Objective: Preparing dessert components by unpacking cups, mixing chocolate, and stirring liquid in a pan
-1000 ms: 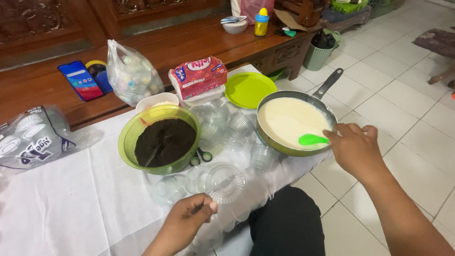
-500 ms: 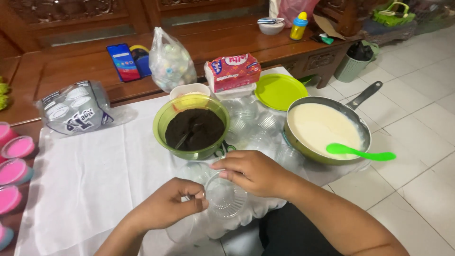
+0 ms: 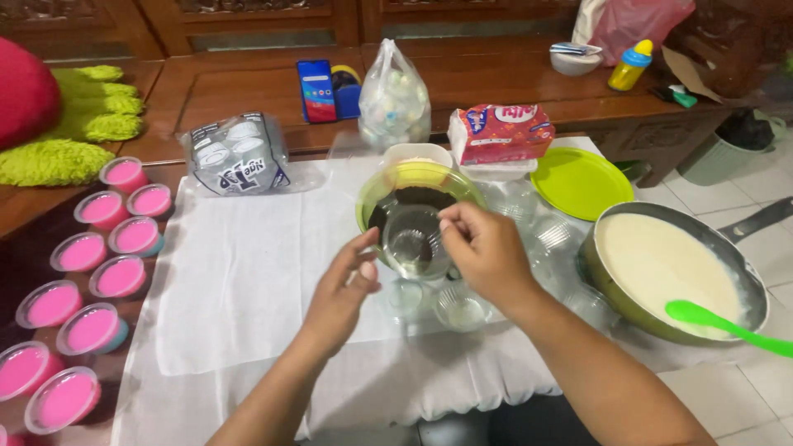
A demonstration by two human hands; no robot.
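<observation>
Right hand [image 3: 487, 252] pinching the rim of a clear plastic cup [image 3: 410, 242], fingers curled narrow around its far edge, cup tipped so the open mouth faces up toward the camera. Left hand [image 3: 345, 289] just beside the cup's near-left side, fingers loosely curved and half open, thumb close to the rim, can't tell if actually touching. Cup held up in the air between both hands, right over the near edge of a green bowl [image 3: 382, 192] with dark brown mix inside. Directly below the hands, more clear cups [image 3: 461, 307] sitting on the white cloth [image 3: 239, 272] covering the table, plus a bunch more spread out beyond the right hand. Further out past the right wrist, a green pan [image 3: 596, 272] full of pale creamy liquid with a bright green spatula [image 3: 727, 325] resting in it. Beyond that, a lime green plate [image 3: 582, 182] and a red-and-white packet [image 3: 501, 132] on top of a white tub. Past the bowl, a knotted clear bag [image 3: 394, 97] of small bits and a phone [image 3: 315, 89] on the wooden bench. Way off beyond the left hand, rows of cups filled with pink stuff [image 3: 91, 289], and a plastic pack of empty cups [image 3: 235, 153] at the cloth's far corner.
</observation>
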